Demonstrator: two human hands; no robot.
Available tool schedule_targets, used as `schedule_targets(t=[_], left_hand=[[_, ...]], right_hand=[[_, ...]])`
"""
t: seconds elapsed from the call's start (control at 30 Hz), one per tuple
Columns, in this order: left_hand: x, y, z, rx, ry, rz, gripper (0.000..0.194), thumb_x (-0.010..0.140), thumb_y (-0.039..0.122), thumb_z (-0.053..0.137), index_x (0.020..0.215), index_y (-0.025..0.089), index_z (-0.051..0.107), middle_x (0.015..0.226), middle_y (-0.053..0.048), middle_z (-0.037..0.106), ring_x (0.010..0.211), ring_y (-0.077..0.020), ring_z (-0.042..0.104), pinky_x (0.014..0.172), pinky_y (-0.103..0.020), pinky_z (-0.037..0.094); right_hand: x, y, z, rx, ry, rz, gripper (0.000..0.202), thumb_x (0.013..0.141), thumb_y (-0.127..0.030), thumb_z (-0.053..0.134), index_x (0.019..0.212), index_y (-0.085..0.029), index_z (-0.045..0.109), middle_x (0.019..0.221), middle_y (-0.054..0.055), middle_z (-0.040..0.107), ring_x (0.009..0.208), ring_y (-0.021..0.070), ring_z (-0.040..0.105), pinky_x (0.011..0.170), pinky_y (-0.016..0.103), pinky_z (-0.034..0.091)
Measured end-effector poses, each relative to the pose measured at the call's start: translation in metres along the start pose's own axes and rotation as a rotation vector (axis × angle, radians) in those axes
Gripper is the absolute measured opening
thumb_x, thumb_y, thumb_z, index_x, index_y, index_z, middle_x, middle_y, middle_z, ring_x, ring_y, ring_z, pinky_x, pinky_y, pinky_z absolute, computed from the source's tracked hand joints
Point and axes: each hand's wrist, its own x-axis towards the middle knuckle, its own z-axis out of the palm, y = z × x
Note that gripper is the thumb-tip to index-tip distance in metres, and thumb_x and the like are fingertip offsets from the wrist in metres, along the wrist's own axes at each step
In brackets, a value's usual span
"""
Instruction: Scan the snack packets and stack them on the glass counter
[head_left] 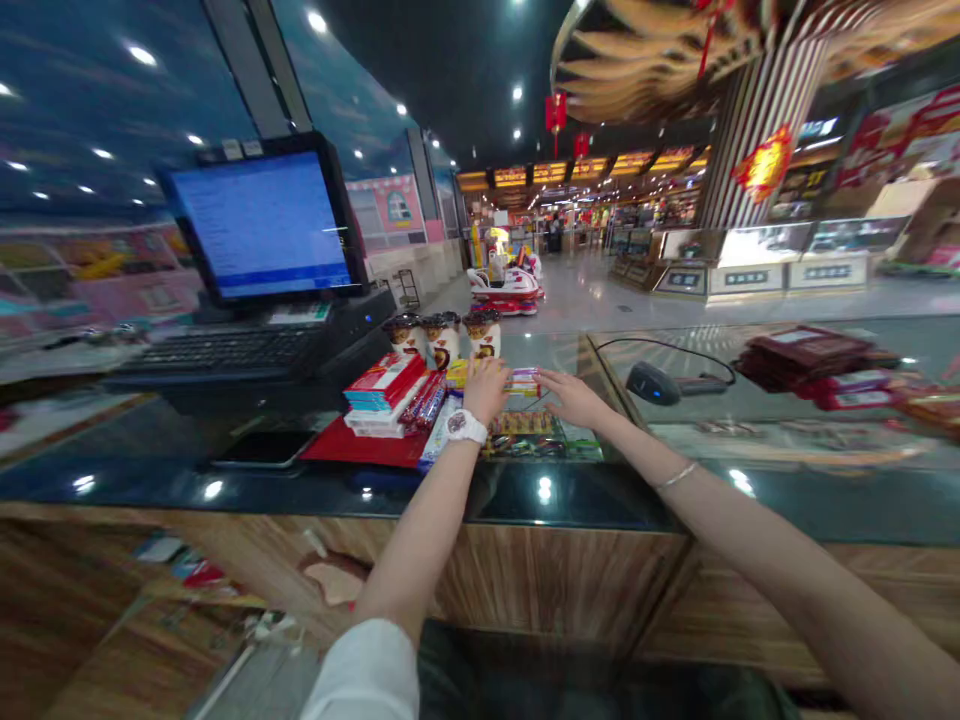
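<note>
My left hand [487, 388], with a white watch on the wrist, rests over a yellow packet [457, 374] on the glass counter; its fingertips are partly hidden. My right hand [574, 398] has its fingers stretched out toward the left, their tips at the right end of a purple and white packet [523, 381]. To the left of my left hand lie a stack of red and white boxes [385, 384], red-purple packets [425, 402] and a blue-white packet [440, 432]. Three cups with dark lids [442, 340] stand just behind.
A monitor [262, 225] and keyboard [217, 350] stand at the left, with a phone [266, 448] before them. At the right are a barcode scanner [654, 383] with its cable and a pile of dark red packets [810, 350]. The counter's dark front edge [570, 505] is nearest me.
</note>
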Motion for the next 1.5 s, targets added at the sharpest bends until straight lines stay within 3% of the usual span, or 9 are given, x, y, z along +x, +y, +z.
schedule_targets(t=[0.27,0.53,0.7,0.93,1.17,1.33,1.5], left_hand=[[-0.008,0.033,-0.011,-0.01,-0.122,0.059,0.049,0.086,0.027,0.064,0.134,0.023,0.055,0.151,-0.007,0.046,0.144,-0.0314,0.034,0.121,-0.059,0.018],[-0.008,0.102,-0.015,-0.059,-0.066,0.247,0.047,0.092,0.034,0.057,0.137,0.022,0.05,0.149,-0.009,0.048,0.143,-0.03,0.036,0.119,-0.059,0.021],[0.005,0.16,-0.014,-0.111,-0.011,0.373,0.045,0.093,0.033,0.055,0.135,0.018,0.051,0.148,-0.01,0.05,0.141,-0.0289,0.038,0.12,-0.057,0.022],[0.03,0.233,-0.011,-0.161,0.025,0.531,0.042,0.094,0.032,0.053,0.133,0.016,0.053,0.144,-0.01,0.053,0.139,-0.0264,0.041,0.121,-0.054,0.023],[0.051,0.302,-0.001,-0.201,0.057,0.636,0.036,0.094,0.03,0.051,0.127,0.015,0.055,0.141,-0.01,0.055,0.137,-0.0256,0.043,0.121,-0.053,0.022],[0.064,0.344,0.005,-0.238,0.069,0.675,0.032,0.093,0.025,0.052,0.123,0.015,0.057,0.138,-0.01,0.057,0.135,-0.025,0.045,0.12,-0.052,0.023],[0.078,0.372,0.013,-0.25,0.054,0.677,0.039,0.092,0.024,0.052,0.13,0.014,0.054,0.145,-0.012,0.052,0.14,-0.0263,0.04,0.121,-0.052,0.023]], right_hand=[[-0.01,0.002,-0.035,-0.039,0.081,0.017,0.064,0.084,-0.02,0.055,0.147,-0.02,0.042,0.155,0.012,0.039,0.139,0.0306,0.042,0.113,0.055,0.036],[-0.076,0.024,-0.08,-0.121,0.291,-0.027,0.047,0.088,-0.021,0.048,0.135,-0.019,0.053,0.14,0.011,0.057,0.128,0.0251,0.054,0.112,0.051,0.038],[-0.129,0.051,-0.101,-0.222,0.397,0.005,0.038,0.09,-0.021,0.047,0.126,-0.018,0.058,0.127,0.011,0.066,0.117,0.0253,0.061,0.109,0.049,0.041],[-0.201,0.101,-0.13,-0.351,0.475,0.111,0.038,0.089,-0.023,0.048,0.125,-0.017,0.058,0.12,0.014,0.067,0.11,0.0272,0.062,0.099,0.046,0.047],[-0.269,0.152,-0.144,-0.435,0.524,0.271,0.041,0.087,-0.025,0.048,0.126,-0.015,0.058,0.12,0.016,0.067,0.111,0.0289,0.062,0.096,0.046,0.049],[-0.303,0.178,-0.148,-0.477,0.481,0.385,0.045,0.085,-0.023,0.05,0.128,-0.014,0.058,0.122,0.016,0.066,0.113,0.0302,0.06,0.098,0.048,0.048],[-0.317,0.196,-0.153,-0.502,0.448,0.453,0.046,0.083,-0.019,0.049,0.128,-0.014,0.058,0.126,0.017,0.064,0.117,0.0304,0.058,0.099,0.049,0.047]])
